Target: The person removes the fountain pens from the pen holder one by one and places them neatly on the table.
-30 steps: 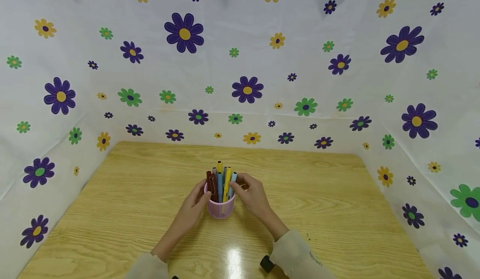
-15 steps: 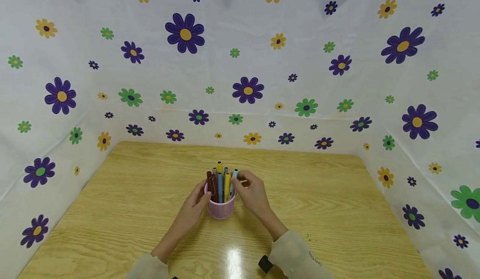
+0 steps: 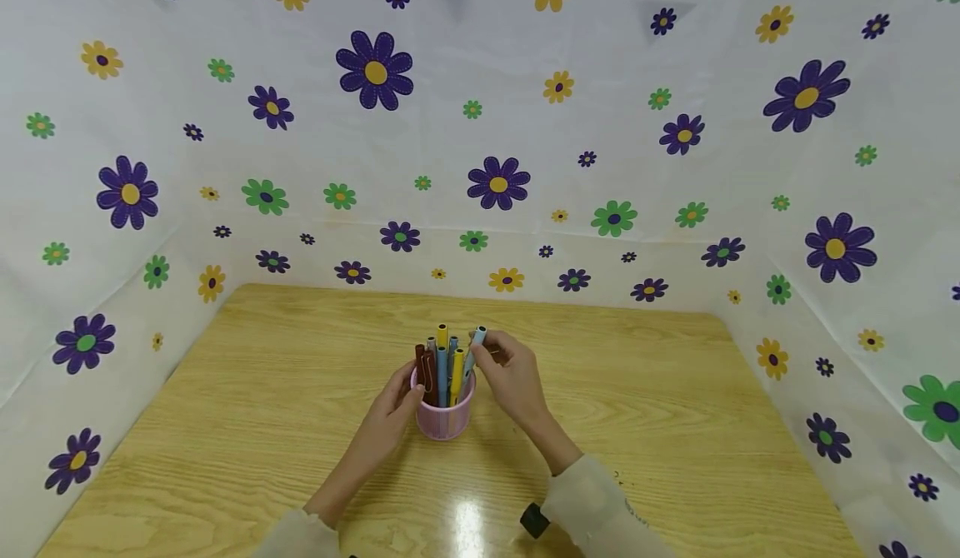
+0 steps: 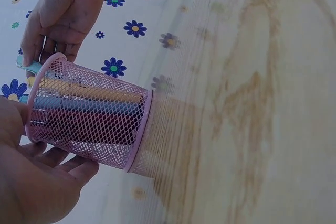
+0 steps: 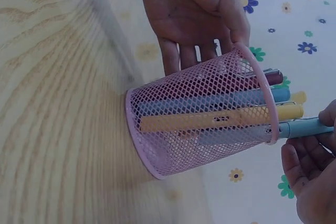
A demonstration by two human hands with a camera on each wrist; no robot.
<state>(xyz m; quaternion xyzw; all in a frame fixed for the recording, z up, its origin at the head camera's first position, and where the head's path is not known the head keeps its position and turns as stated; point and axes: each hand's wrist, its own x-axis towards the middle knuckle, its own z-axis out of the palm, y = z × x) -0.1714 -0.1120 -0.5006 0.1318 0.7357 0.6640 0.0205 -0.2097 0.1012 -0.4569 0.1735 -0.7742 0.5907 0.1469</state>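
A pink mesh pen holder [image 3: 442, 425] stands upright on the wooden table, with several pens in it. My left hand [image 3: 390, 415] holds its left side, thumb near the rim and fingers round the far side. My right hand [image 3: 514, 381] pinches the cap end of a light blue pen [image 5: 303, 128]. That pen is partly raised, its lower part still inside the mesh at the right rim. Beside it stand a yellow pen [image 3: 457, 375], a blue pen [image 3: 442, 375] and dark red-brown pens [image 3: 429, 381]. A second yellow pen [image 3: 442, 335] rises behind them.
The wooden table [image 3: 637, 391] spreads out on both sides of the holder. White cloth [image 3: 480, 133] printed with flowers walls it off at the back, left and right. A small black object [image 3: 534, 521] sits by the right sleeve.
My right hand has moved slightly up and right, drawing the light blue pen higher, so its cap now tops the neighbouring pens. The left hand keeps its hold on the pen holder.
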